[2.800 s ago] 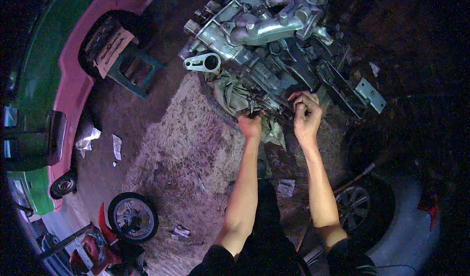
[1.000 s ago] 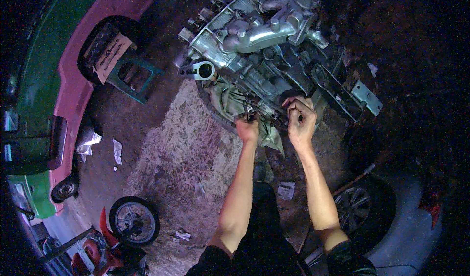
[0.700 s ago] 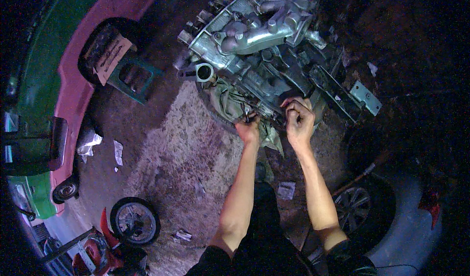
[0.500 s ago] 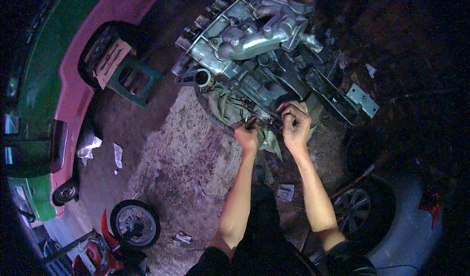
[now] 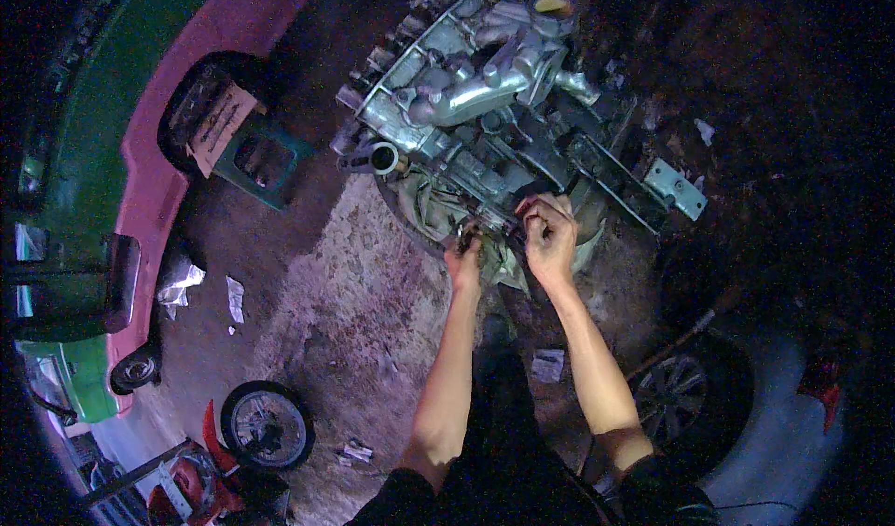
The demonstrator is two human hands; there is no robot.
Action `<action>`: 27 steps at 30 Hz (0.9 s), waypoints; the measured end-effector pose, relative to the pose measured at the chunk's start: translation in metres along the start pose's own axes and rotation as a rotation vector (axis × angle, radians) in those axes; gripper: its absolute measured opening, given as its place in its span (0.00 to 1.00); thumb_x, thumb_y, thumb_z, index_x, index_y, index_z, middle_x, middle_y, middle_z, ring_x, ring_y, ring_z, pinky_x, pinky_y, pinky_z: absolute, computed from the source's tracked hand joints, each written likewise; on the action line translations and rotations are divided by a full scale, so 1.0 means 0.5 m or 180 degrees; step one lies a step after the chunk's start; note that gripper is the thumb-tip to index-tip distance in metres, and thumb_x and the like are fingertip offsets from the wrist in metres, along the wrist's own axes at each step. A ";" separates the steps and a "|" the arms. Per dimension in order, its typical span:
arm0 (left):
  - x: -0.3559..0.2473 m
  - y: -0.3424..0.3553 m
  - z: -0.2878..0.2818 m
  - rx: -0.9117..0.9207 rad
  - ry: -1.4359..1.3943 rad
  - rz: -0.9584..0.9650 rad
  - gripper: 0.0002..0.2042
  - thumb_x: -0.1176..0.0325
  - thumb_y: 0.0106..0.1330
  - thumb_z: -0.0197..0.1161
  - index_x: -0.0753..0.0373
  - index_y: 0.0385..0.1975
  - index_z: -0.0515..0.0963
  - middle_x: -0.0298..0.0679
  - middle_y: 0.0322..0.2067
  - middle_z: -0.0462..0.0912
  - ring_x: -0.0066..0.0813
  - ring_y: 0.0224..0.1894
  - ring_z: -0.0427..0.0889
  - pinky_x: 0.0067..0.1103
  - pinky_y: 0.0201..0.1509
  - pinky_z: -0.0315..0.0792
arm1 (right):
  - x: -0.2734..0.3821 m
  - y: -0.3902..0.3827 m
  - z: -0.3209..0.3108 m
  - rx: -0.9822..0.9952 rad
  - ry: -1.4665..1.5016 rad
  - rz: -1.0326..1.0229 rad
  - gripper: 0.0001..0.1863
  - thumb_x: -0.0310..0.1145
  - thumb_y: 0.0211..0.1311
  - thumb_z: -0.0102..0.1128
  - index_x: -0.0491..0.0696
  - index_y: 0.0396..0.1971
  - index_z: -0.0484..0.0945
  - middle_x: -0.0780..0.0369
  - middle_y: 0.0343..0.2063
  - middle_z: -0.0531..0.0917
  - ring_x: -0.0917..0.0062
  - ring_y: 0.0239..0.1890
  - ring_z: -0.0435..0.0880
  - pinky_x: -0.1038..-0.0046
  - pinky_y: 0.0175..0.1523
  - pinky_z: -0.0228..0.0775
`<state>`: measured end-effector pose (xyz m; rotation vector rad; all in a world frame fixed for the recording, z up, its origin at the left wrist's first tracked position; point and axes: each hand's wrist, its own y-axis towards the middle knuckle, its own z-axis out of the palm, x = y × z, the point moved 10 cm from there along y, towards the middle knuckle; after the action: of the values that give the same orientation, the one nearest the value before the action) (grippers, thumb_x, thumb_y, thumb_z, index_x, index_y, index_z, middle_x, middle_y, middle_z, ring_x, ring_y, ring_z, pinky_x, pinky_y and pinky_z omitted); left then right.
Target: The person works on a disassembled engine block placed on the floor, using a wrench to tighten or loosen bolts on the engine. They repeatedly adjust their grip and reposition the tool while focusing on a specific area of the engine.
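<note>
The engine point(image 5: 485, 116) lies on the ground, resting on a crumpled cloth point(image 5: 438, 211), with both of the person's hands at its near edge. Compared with the picture from nearly three seconds ago, the hands have stayed at the same point on the engine's lower side; only the view has shifted slightly, so the work appears confined to one small fitting rather than moving along the block. The left hand point(image 5: 463, 263) is closed around a small dark part or tool at the engine's edge; what exactly it holds is too small and dim to tell. The right hand point(image 5: 550, 237) is curled with fingers bent onto the engine's lower rail, pinching or turning something there; the item itself cannot be made out. The two hands sit just beside each other, the right slightly higher. A light metal bracket point(image 5: 676, 188) lies just right of the engine. The surface is a rough dirt floor point(image 5: 345, 311), stained and littered with paper scraps point(image 5: 233, 297). To the left stands a green crate point(image 5: 261, 162) with cardboard point(image 5: 222, 125) on it, beside a pink and green vehicle body point(image 5: 149, 209). A loose wheel point(image 5: 266, 425) lies lower left; a car wheel point(image 5: 673, 400) shows lower right. Lighting is dim.
</note>
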<state>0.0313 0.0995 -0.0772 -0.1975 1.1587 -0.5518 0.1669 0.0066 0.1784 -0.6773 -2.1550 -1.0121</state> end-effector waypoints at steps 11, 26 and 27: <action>-0.182 -0.176 -0.020 0.0125 -0.0301 -0.0062 0.15 0.60 0.76 0.49 0.58 0.53 0.76 0.26 0.27 0.73 0.12 0.24 0.64 0.14 0.26 0.59 | 0.025 -0.009 -0.006 0.0352 0.0044 0.0157 0.08 0.20 0.54 0.46 0.44 0.26 0.77 0.57 0.32 0.81 0.60 0.38 0.73 0.65 0.50 0.63; -0.423 -0.455 -0.155 -0.0341 0.0731 -0.0186 0.14 0.65 0.70 0.60 0.67 0.49 0.78 0.29 0.33 0.75 0.16 0.32 0.69 0.18 0.39 0.71 | 0.119 -0.088 -0.066 0.0861 0.0008 0.0461 0.18 0.19 0.52 0.52 0.48 0.44 0.79 0.53 0.57 0.74 0.56 0.60 0.73 0.66 0.62 0.65; -0.450 -0.467 -0.163 -0.0494 0.0980 0.0046 0.14 0.65 0.70 0.60 0.67 0.48 0.78 0.29 0.33 0.76 0.17 0.33 0.70 0.19 0.39 0.72 | 0.127 -0.091 -0.068 0.1014 0.0048 0.0455 0.18 0.19 0.52 0.53 0.48 0.44 0.78 0.53 0.55 0.76 0.56 0.59 0.74 0.65 0.62 0.65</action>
<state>-0.1794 0.0258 0.1717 -0.2428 1.5033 -0.4902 0.1063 -0.0355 0.2205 -0.6548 -2.1550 -0.5796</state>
